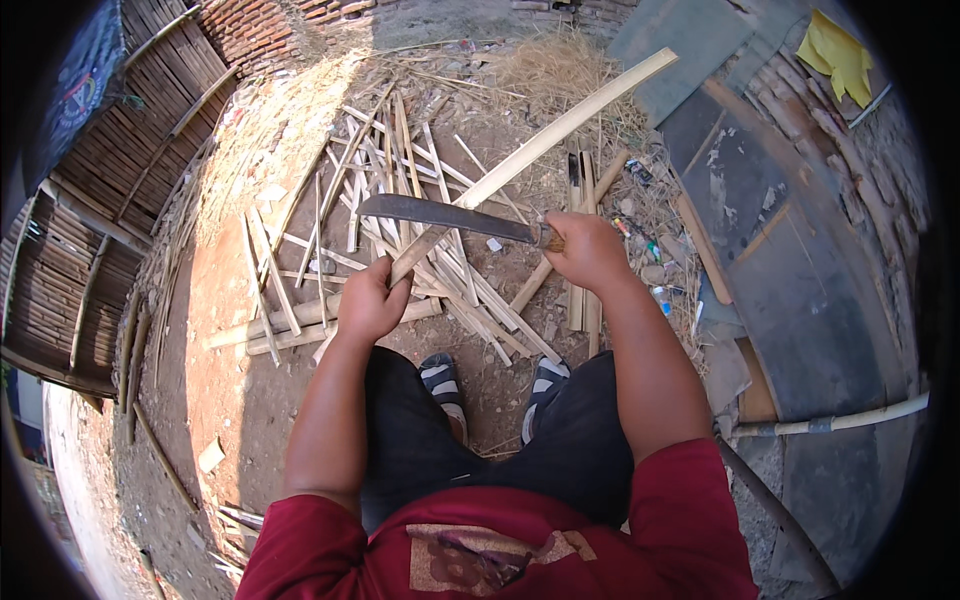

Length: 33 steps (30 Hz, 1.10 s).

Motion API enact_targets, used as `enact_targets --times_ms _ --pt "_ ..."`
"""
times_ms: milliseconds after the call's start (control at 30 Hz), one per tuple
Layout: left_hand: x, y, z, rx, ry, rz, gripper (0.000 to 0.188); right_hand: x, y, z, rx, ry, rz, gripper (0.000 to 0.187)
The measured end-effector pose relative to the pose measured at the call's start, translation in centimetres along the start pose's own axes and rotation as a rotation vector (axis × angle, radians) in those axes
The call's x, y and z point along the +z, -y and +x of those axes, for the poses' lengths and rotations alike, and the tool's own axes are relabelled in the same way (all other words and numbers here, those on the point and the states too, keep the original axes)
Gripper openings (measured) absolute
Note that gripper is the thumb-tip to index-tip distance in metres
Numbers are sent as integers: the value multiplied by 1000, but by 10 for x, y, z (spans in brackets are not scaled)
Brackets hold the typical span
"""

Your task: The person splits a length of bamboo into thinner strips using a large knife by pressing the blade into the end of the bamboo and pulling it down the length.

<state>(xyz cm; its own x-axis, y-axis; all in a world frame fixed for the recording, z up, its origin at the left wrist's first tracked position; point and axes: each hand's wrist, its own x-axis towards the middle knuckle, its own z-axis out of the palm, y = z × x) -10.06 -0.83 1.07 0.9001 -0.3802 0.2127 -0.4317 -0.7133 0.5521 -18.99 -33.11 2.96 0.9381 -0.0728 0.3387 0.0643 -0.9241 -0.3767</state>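
Note:
My left hand (374, 300) is closed round the near end of a long pale bamboo strip (570, 118), which slants up and away to the right. In my right hand (588, 249) is the wooden handle of a machete (450, 216). Its dark, broad blade points left and lies across the strip just beyond my left hand; whether the edge cuts into it I cannot tell. Beneath both hands, a loose heap of thin split bamboo sticks (395, 165) covers the dirt ground.
Thicker bamboo pieces (577, 300) lie by my right foot, and poles (285, 325) lie left of my feet. A woven bamboo wall (150, 120) stands at the left. Dark boards (800, 280) line the right side, with a yellow cloth (835, 58) beyond. Dry straw (560, 75) lies at the back.

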Motion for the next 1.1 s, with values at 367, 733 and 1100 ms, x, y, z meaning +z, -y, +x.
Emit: enact_targets --times_ms 367,733,1100 --pt "-2 5 -1 -1 33 -108 34 4 13 5 -3 -158 -45 27" --pt "-3 16 -6 13 24 -82 33 -2 30 4 -132 42 -109 34" --pt "1 16 -5 43 -2 -42 28 -13 9 -7 -40 -10 -10 30"
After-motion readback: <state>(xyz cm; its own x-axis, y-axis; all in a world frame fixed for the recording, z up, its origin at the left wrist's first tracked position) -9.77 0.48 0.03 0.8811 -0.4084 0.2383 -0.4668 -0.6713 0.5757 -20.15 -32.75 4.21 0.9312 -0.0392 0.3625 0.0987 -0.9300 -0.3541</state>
